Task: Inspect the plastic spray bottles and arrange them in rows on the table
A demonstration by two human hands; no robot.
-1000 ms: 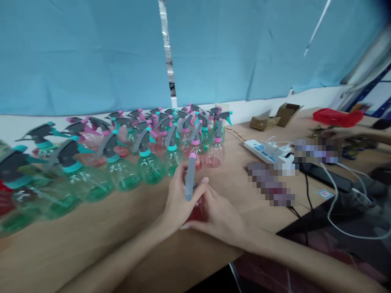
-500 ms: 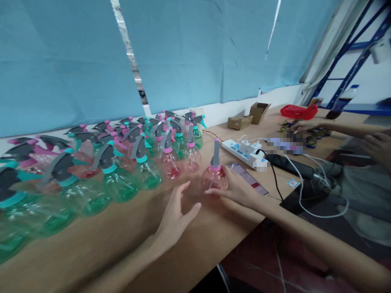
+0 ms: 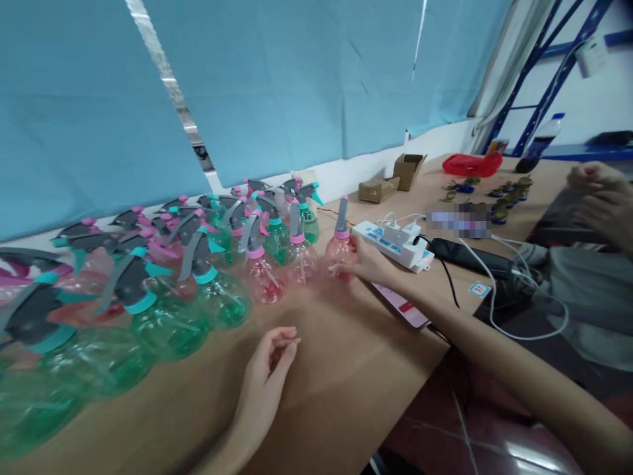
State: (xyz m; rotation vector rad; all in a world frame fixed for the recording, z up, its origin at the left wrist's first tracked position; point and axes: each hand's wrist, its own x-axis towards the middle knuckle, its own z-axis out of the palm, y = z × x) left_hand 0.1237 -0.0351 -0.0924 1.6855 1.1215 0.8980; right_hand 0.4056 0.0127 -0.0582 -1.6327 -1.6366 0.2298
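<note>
A pink spray bottle (image 3: 341,249) with a grey trigger head stands upright on the table, and my right hand (image 3: 364,262) is wrapped round its body from the right. My left hand (image 3: 277,349) hovers over the wooden table (image 3: 326,369), fingers curled with a gap before the thumb and nothing between them. Just left of the held bottle stands another pink bottle (image 3: 301,262). Several more spray bottles, green and pink, fill the left side, among them a green bottle (image 3: 225,300) nearest my left hand.
A phone (image 3: 400,305) lies under my right forearm. Beyond it are a white power strip (image 3: 393,244), a black power bank (image 3: 469,258) and cables. Two cardboard boxes (image 3: 378,190), a red tray (image 3: 472,164) and small objects sit farther back. Another person's hands (image 3: 601,191) are at right.
My right hand has moved the pink bottle away from me, closer to the row and power strip. My left hand has drawn back, its fingers more curled. The other person's hands have withdrawn rightward.
</note>
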